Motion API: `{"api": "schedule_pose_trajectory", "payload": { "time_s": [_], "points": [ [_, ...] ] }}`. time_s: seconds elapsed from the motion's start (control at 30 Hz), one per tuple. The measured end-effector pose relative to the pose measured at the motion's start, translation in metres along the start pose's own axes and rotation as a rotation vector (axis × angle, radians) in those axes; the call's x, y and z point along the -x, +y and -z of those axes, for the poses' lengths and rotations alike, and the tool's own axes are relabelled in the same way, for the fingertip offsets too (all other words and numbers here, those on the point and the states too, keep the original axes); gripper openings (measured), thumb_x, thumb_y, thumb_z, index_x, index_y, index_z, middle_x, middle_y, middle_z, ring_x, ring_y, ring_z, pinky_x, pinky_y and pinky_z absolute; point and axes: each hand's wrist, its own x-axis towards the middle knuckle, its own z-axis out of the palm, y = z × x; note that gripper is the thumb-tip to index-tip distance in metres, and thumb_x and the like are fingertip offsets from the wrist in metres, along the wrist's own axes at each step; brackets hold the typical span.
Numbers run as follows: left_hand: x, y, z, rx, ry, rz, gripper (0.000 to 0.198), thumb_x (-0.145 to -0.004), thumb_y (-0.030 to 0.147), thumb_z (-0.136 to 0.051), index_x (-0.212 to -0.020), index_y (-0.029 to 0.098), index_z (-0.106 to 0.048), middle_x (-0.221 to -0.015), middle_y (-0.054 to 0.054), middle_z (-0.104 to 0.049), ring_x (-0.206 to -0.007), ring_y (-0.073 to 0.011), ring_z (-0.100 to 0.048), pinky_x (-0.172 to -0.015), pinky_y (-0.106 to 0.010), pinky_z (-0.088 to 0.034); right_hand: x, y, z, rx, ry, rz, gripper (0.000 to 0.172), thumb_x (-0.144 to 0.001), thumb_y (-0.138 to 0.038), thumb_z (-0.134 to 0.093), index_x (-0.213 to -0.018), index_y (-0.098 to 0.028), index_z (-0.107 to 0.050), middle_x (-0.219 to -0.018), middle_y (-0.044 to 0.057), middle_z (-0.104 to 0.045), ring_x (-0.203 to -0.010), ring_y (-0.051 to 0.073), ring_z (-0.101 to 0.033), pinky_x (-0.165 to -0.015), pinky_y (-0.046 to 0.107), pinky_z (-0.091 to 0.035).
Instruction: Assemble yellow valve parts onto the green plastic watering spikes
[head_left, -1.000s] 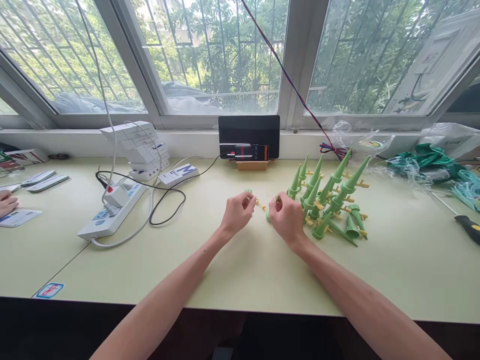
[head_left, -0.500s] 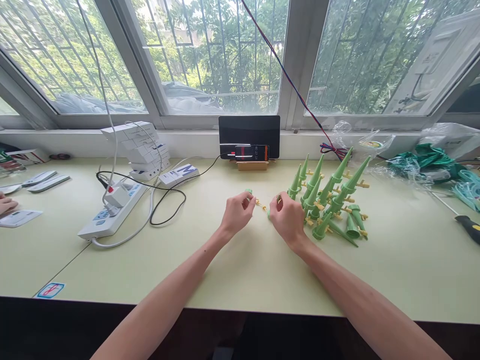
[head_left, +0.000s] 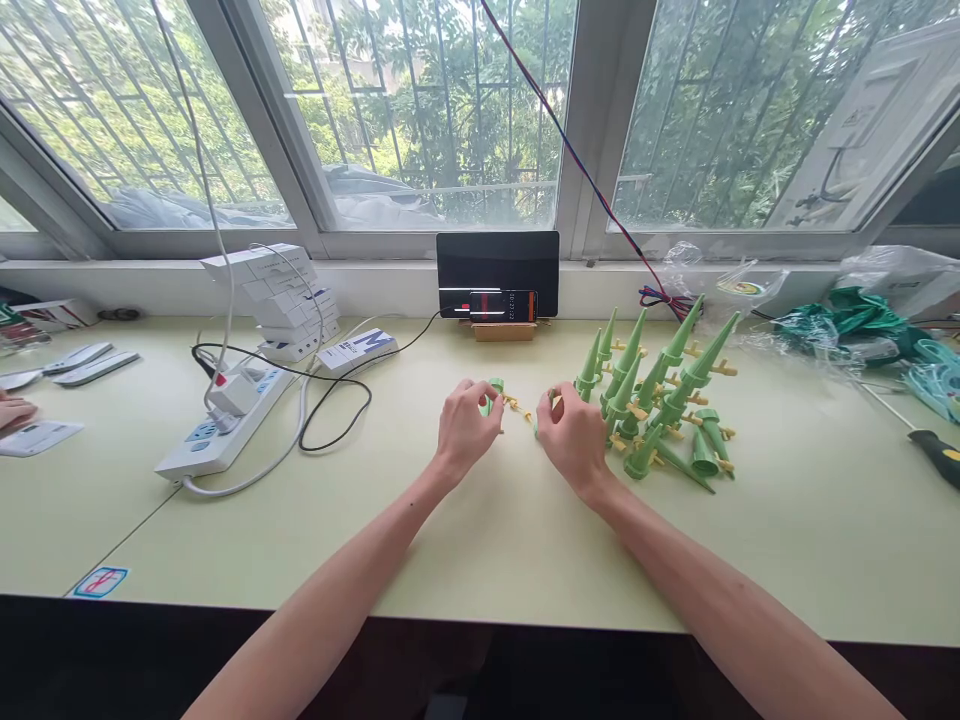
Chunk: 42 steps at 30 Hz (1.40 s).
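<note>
My left hand (head_left: 466,425) is closed in a pinch round a green plant watering spike (head_left: 496,385), most of which lies behind the fingers. A small yellow valve (head_left: 511,402) sticks out from it to the right. Across a narrow gap, my right hand (head_left: 574,430) is also pinched, with bits of a green plastic piece (head_left: 536,430) showing at its fingertips; its full shape is hidden. Between the hands is another small yellow part (head_left: 528,415). Right of my right hand stand several green watering spikes (head_left: 664,395) with yellow valves, points up, and some lie on their sides.
A white power strip (head_left: 225,425) with cables and stacked white boxes (head_left: 277,295) occupy the left side. A phone (head_left: 502,307) leans on a tablet (head_left: 499,260) behind my hands. At right are a screwdriver (head_left: 937,455) and green plastic bags (head_left: 847,325). Another person's hand (head_left: 15,410) rests far left.
My left hand has shifted slightly left and turned, so more of its green spike and yellow valve shows. My right hand has barely moved.
</note>
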Motion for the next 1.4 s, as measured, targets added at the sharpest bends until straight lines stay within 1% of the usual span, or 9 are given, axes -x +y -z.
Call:
{"api": "schedule_pose_trajectory", "payload": {
  "time_s": [0.07,0.2,0.33,0.5,0.63,0.8,1.0,1.2,1.4],
  "points": [
    [0.0003,0.0001,0.0006,-0.059,-0.004,0.036,0.016,-0.087,0.035,-0.055,-0.081,0.022,-0.063,-0.082,-0.004,-0.056,-0.066,-0.0156,-0.056,-0.060,-0.027,-0.041,0.0001,0.0001,0.0001,-0.009,0.001,0.002,0.014,-0.092,-0.029,-0.047,-0.086,-0.020,-0.057,-0.054,-0.003,-0.057,-0.049,0.014,-0.051,-0.052,0.024,-0.029],
    [0.0011,0.0016,0.0017,-0.150,-0.079,0.104,0.015,-0.087,0.037,-0.056,-0.088,0.023,-0.062,-0.090,-0.005,-0.058,-0.068,-0.0173,-0.057,-0.058,-0.028,-0.040,0.0004,0.0001,0.0007,-0.029,-0.019,0.004,0.015,-0.093,-0.030,-0.046,-0.087,-0.020,-0.057,-0.053,-0.003,-0.056,-0.047,0.014,-0.050,-0.051,0.025,-0.029],
    [0.0020,0.0033,0.0022,-0.181,-0.131,0.114,0.011,-0.087,0.034,-0.056,-0.088,0.024,-0.061,-0.091,-0.006,-0.060,-0.072,-0.0192,-0.060,-0.059,-0.029,-0.040,0.0007,0.0002,0.0008,-0.036,-0.038,0.019,0.016,-0.093,-0.030,-0.045,-0.088,-0.020,-0.057,-0.052,-0.003,-0.053,-0.046,0.014,-0.048,-0.051,0.025,-0.029],
    [0.0022,0.0007,0.0013,-0.188,-0.167,0.106,0.009,-0.086,0.031,-0.056,-0.088,0.023,-0.060,-0.087,-0.005,-0.062,-0.073,-0.0199,-0.060,-0.058,-0.028,-0.038,0.0007,0.0010,0.0000,-0.022,-0.053,0.024,0.014,-0.092,-0.029,-0.045,-0.087,-0.021,-0.055,-0.052,-0.004,-0.052,-0.046,0.014,-0.047,-0.050,0.025,-0.028],
    [0.0022,-0.0026,0.0000,-0.198,-0.167,0.097,0.007,-0.085,0.029,-0.057,-0.088,0.023,-0.059,-0.087,-0.005,-0.064,-0.076,-0.0206,-0.061,-0.059,-0.029,-0.037,0.0010,0.0019,-0.0009,-0.012,-0.053,0.028,0.013,-0.092,-0.029,-0.046,-0.088,-0.021,-0.055,-0.051,-0.004,-0.052,-0.045,0.014,-0.047,-0.050,0.025,-0.028],
    [0.0025,-0.0018,0.0004,-0.226,-0.174,0.108,0.008,-0.084,0.028,-0.058,-0.090,0.024,-0.060,-0.090,-0.005,-0.064,-0.077,-0.0208,-0.062,-0.058,-0.029,-0.038,0.0013,0.0026,-0.0019,-0.026,-0.044,0.025,0.013,-0.091,-0.031,-0.048,-0.092,-0.021,-0.056,-0.051,-0.005,-0.053,-0.045,0.014,-0.048,-0.051,0.024,-0.030],
    [0.0018,-0.0022,-0.0001,-0.224,-0.182,0.129,0.010,-0.084,0.031,-0.058,-0.092,0.024,-0.059,-0.094,-0.006,-0.063,-0.077,-0.0211,-0.062,-0.060,-0.030,-0.040,-0.0003,0.0033,-0.0012,-0.030,-0.046,0.024,0.015,-0.091,-0.032,-0.048,-0.085,-0.021,-0.057,-0.050,-0.005,-0.050,-0.045,0.014,-0.047,-0.051,0.025,-0.030],
    [0.0026,-0.0036,-0.0003,-0.226,-0.197,0.144,0.012,-0.085,0.033,-0.057,-0.093,0.024,-0.058,-0.096,-0.006,-0.062,-0.075,-0.0208,-0.062,-0.060,-0.031,-0.040,-0.0025,0.0043,0.0012,-0.052,-0.031,0.009,0.018,-0.089,-0.036,-0.052,-0.083,-0.021,-0.059,-0.051,-0.005,-0.053,-0.047,0.014,-0.048,-0.053,0.025,-0.032],
    [0.0031,-0.0027,0.0001,-0.228,-0.204,0.143,0.013,-0.085,0.034,-0.056,-0.093,0.024,-0.058,-0.097,-0.006,-0.062,-0.073,-0.0206,-0.062,-0.061,-0.031,-0.041,-0.0061,0.0046,0.0042,-0.111,-0.042,-0.001,0.021,-0.087,-0.040,-0.055,-0.082,-0.020,-0.060,-0.049,-0.007,-0.049,-0.045,0.012,-0.047,-0.055,0.025,-0.034]
  ]
}}
